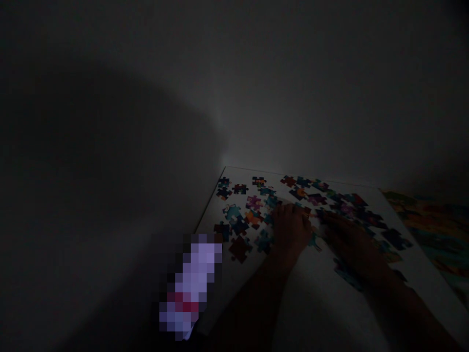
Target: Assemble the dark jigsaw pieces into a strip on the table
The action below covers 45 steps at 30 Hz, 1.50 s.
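Several scattered jigsaw pieces [252, 215] in teal, pink, orange and dark red lie on a white board [234, 274], and the room is dim. My left hand [291, 227] rests on the board among the pieces, with its fingers by a teal piece [314, 241]. My right hand [351, 244] lies just to the right, its fingertips close to my left hand. Darkness hides whether either hand holds a piece. A teal cluster [346, 273] sits under the right hand's heel.
A pixelated, blurred purple and red patch [188, 283] covers something at the board's near left corner. A colourful printed sheet [428, 234] lies beyond the board's right edge. A pale wall [293, 98] rises behind, and dark shadow fills the left.
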Available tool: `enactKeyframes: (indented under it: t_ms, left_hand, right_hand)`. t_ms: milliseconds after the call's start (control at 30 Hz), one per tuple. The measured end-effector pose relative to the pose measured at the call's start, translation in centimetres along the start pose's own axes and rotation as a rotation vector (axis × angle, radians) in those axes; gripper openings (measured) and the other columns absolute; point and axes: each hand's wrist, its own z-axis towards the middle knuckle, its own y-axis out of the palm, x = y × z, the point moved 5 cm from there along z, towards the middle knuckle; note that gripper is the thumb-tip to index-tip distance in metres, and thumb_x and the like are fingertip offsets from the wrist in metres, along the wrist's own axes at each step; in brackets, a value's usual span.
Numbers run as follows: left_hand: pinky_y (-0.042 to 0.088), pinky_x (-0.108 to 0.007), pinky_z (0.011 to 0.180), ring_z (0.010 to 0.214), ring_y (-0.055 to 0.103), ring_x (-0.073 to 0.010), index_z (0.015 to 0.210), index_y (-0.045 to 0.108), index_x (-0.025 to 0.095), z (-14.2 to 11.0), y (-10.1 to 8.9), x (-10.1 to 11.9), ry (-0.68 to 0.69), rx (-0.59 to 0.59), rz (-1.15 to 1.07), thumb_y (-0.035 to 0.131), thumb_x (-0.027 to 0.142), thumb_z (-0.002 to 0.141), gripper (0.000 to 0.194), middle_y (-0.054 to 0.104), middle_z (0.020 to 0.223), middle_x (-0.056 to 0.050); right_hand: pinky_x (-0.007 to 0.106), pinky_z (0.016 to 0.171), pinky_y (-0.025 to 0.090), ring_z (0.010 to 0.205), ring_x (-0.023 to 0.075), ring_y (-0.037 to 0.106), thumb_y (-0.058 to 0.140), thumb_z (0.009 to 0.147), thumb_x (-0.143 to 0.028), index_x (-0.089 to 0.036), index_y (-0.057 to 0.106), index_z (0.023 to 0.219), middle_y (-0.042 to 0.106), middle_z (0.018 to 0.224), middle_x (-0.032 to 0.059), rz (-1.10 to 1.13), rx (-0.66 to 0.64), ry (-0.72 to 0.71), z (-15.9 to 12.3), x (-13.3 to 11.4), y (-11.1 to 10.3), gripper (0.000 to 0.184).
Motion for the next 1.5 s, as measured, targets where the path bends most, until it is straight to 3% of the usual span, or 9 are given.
enactKeyframes:
  t_ms: [133,400,633,800,1000,1267,1500]
  left_hand:
    - [0.047,-0.041,0.099,0.107,0.057,-0.0249,0.098,0.066,0.017,0.1,0.0,-0.3,-0.032,0.021,-0.01,0.051,0.02,0.093,0.016,0.066,0.105,-0.007]
    - [0.041,-0.043,0.111,0.113,0.057,-0.0245,0.103,0.067,0.015,0.0,0.1,-0.5,-0.035,0.061,-0.003,0.052,0.02,0.092,0.018,0.066,0.113,-0.009]
    - [0.041,-0.046,0.111,0.115,0.057,-0.0253,0.102,0.068,0.017,-0.2,-0.4,-0.6,-0.055,0.085,0.027,0.053,0.018,0.092,0.018,0.066,0.114,-0.01]
    - [0.032,-0.05,0.119,0.126,0.052,-0.0267,0.111,0.067,0.017,-0.7,-0.9,-0.8,-0.068,0.049,0.132,0.054,0.022,0.091,0.024,0.063,0.124,-0.011]
    - [0.025,-0.061,0.119,0.14,0.043,-0.0344,0.129,0.062,0.015,-2.8,-2.6,-0.5,-0.115,-0.034,0.256,0.056,0.026,0.091,0.04,0.051,0.146,-0.018]
    - [0.023,-0.065,0.116,0.145,0.032,-0.0407,0.145,0.049,0.019,-8.4,-5.0,-4.7,-0.299,0.055,0.423,0.054,0.059,0.09,0.068,0.037,0.157,-0.02]
    - [0.017,-0.066,0.117,0.148,0.025,-0.042,0.15,0.043,0.017,-8.4,-4.7,-6.5,-0.318,0.068,0.4,0.045,0.07,0.089,0.081,0.034,0.159,-0.02]
  right_hand:
    - [0.056,0.102,0.05,0.119,0.0344,0.063,0.042,0.094,-0.049,-0.02,0.067,0.124,0.065,0.132,0.0134,0.01,0.008,0.001,-0.1,0.3,0.2,0.048]
    - [0.057,0.105,0.048,0.124,0.0351,0.06,0.041,0.095,-0.051,-0.022,0.067,0.124,0.063,0.135,0.0126,0.019,-0.011,0.028,-0.2,0.5,0.3,0.049]
    - [0.054,0.104,0.05,0.122,0.033,0.061,0.042,0.094,-0.049,-0.021,0.067,0.125,0.063,0.135,0.012,0.03,-0.015,0.036,-0.1,0.3,0.2,0.048]
    - [0.056,0.104,0.049,0.12,0.0347,0.062,0.043,0.093,-0.05,-0.018,0.068,0.123,0.064,0.133,0.0145,0.027,-0.027,0.038,0.2,0.1,0.0,0.05]
    - [0.053,0.1,0.053,0.117,0.0332,0.065,0.043,0.093,-0.048,-0.019,0.069,0.12,0.066,0.131,0.0142,0.041,-0.008,-0.02,0.4,-0.3,-0.3,0.047]
    - [0.057,0.098,0.053,0.116,0.0345,0.065,0.04,0.094,-0.046,-0.018,0.069,0.12,0.066,0.13,0.0147,0.012,-0.012,-0.015,0.5,-0.3,0.2,0.048]
    - [0.054,0.1,0.052,0.118,0.0331,0.064,0.041,0.094,-0.047,-0.019,0.068,0.121,0.066,0.13,0.0137,0.005,0.014,-0.022,0.4,-0.3,0.1,0.048]
